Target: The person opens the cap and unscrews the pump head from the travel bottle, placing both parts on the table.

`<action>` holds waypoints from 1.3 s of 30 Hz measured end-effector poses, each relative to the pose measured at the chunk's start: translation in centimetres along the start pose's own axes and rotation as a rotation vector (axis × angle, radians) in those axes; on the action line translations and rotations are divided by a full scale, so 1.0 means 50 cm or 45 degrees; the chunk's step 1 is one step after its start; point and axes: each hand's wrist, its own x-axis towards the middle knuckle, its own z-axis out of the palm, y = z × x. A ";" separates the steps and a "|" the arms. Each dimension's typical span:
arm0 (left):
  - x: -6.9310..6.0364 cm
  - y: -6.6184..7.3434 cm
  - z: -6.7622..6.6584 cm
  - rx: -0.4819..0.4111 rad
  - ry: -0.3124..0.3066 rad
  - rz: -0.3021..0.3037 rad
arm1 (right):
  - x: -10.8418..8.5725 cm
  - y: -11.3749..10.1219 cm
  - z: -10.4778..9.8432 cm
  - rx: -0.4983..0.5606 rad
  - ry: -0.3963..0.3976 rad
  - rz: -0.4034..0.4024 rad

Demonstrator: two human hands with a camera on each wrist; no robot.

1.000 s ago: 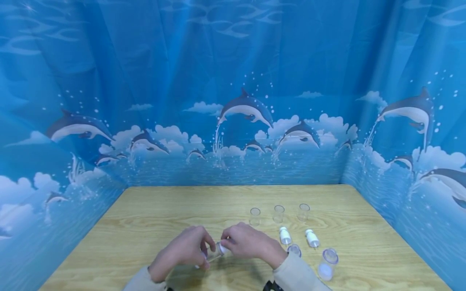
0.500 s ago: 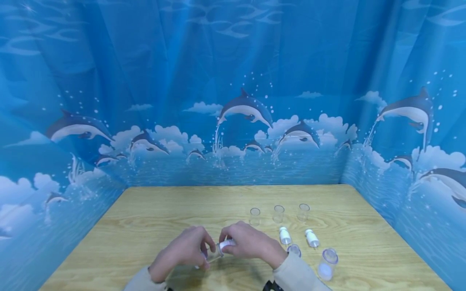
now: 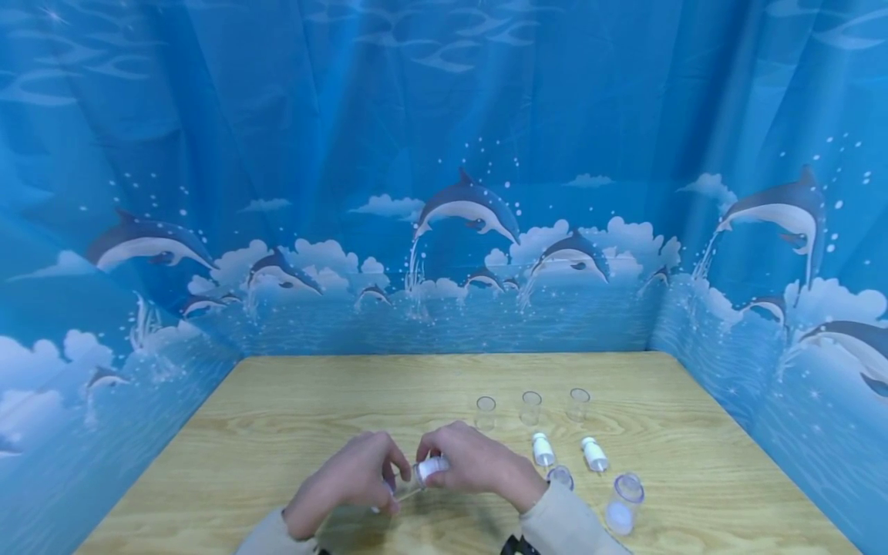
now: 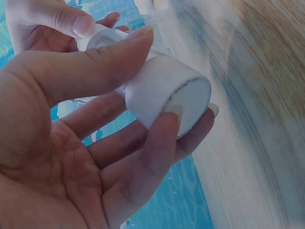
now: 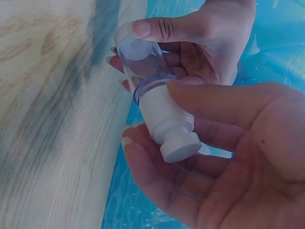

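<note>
Near the table's front edge, my left hand [image 3: 357, 472] grips a clear plastic bottle [image 5: 151, 64] with a white base [image 4: 157, 88]. In the left wrist view the thumb lies along its side and fingertips touch the base. My right hand [image 3: 472, 462] holds a white pump head [image 5: 164, 109] between thumb and fingers. In the right wrist view the pump's wide end sits at the bottle's blue-tinted rim [image 5: 151, 85], and its round top faces outward. Both pieces are in line and tilted. How deep the pump goes in is unclear.
Three clear cups stand in a row at the back: left cup [image 3: 486, 414], middle cup [image 3: 530, 408], right cup [image 3: 578, 405]. Two white pumps, one [image 3: 543, 449] and another [image 3: 594, 455], lie nearer. A clear bottle [image 3: 624, 505] is at right; another [image 3: 560, 477] is partly behind my right forearm.
My right hand has shifted slightly up and left, with its grip changed around the pump head. More of the white pump shows now. My left hand and the bottle stay in place.
</note>
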 end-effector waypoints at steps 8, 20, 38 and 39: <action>-0.001 0.000 0.003 0.020 0.020 0.011 | 0.003 0.004 -0.001 0.044 -0.028 0.001; 0.002 -0.002 0.001 0.033 -0.002 -0.018 | -0.002 0.002 -0.001 0.044 -0.017 0.000; 0.003 -0.002 0.000 0.005 -0.016 -0.028 | -0.001 -0.001 -0.002 0.019 0.006 -0.005; 0.003 -0.003 0.001 0.004 -0.014 -0.029 | -0.001 -0.001 -0.001 0.017 0.007 -0.003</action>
